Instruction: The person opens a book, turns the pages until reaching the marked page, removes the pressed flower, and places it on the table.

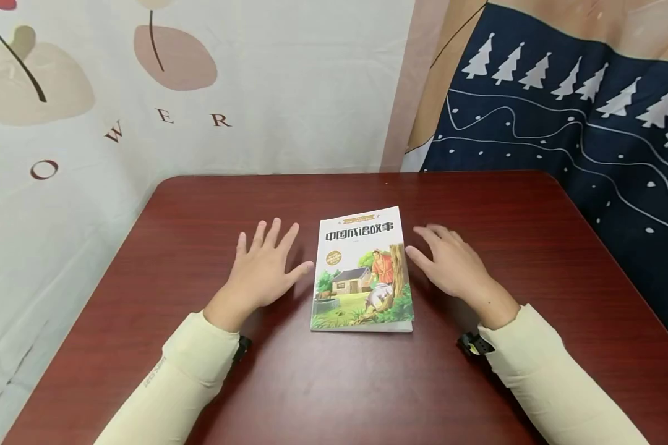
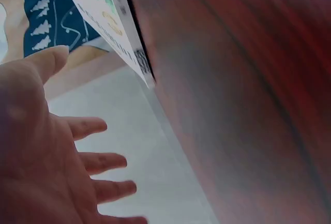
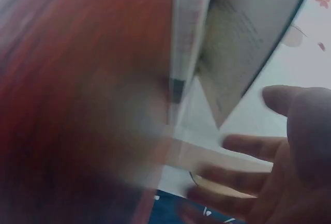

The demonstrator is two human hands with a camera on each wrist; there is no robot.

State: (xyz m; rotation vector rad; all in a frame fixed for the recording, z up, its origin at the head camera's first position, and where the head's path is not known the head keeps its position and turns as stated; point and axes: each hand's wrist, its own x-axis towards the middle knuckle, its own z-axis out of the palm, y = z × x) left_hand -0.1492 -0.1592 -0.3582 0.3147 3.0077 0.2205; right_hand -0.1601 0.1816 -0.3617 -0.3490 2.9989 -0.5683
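A paperback book (image 1: 362,278) with a white and green illustrated cover lies face up on the table, its spine to the left. In the right wrist view the cover (image 3: 248,38) stands lifted a little off the pages (image 3: 189,32). My left hand (image 1: 264,272), fingers spread, is just left of the book, thumb pointing at the spine. The left wrist view shows that hand (image 2: 46,157) with nothing in it, near the book's spine (image 2: 129,22). To the right of the book is my right hand (image 1: 451,262), fingers slightly bent, thumb close to the cover's edge; it holds nothing.
The dark red wooden table (image 1: 356,389) has rounded far corners. Behind it hangs a pale cloth (image 1: 312,93) with leaf shapes and letters. At the right hangs a navy cloth (image 1: 540,117) with white trees. Both wrists carry dark straps (image 1: 475,343).
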